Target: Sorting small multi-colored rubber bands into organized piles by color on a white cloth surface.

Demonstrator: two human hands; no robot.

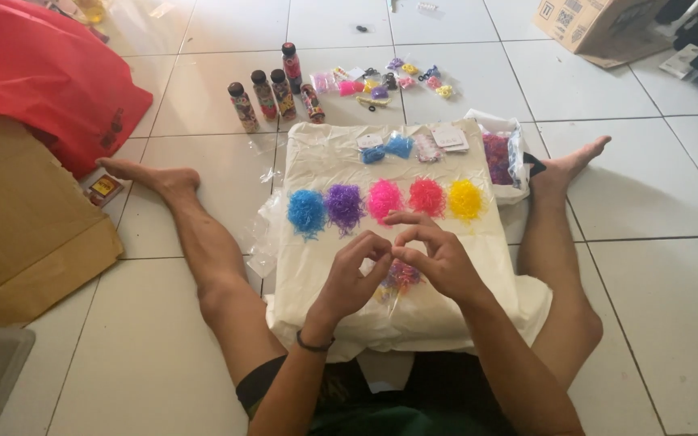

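At the far left a red bag [50, 81] slumps on the tiled floor [648, 202], with flat brown cardboard [18, 234] lying below it and a small red packet [103, 187] just beside the person's left foot [159, 178]; further right, five small bottles with dark caps [272, 95] stand in a loose row, and past them a scatter of little coloured packets [389, 81] lies on the tiles; between the person's spread legs a cream cloth [317, 242] covers the floor, and on it sit five fluffy piles of tiny rubber bands in a row: the blue pile [307, 211], the purple pile [344, 205], the hot pink pile [384, 199], the red-pink pile [427, 196] and the yellow pile [466, 199]; above that row lie a small blue clump [398, 146] and some white tags [448, 137]; the left hand [351, 276] hovers over the cloth below the piles, its grip pinched, thumb and forefinger closed toward the other hand; the right hand [438, 257] meets it, fingertips touching, its grip likewise pinched shut; whatever is held between them is too small to tell; just beneath the two hands a clear packet of mixed coloured bands [401, 278] rests on the cloth; at the cloth's right edge a clear plastic bag of purple bands [501, 157] lies near the right foot [575, 161]; a cardboard box [599, 24] sits at the top right.
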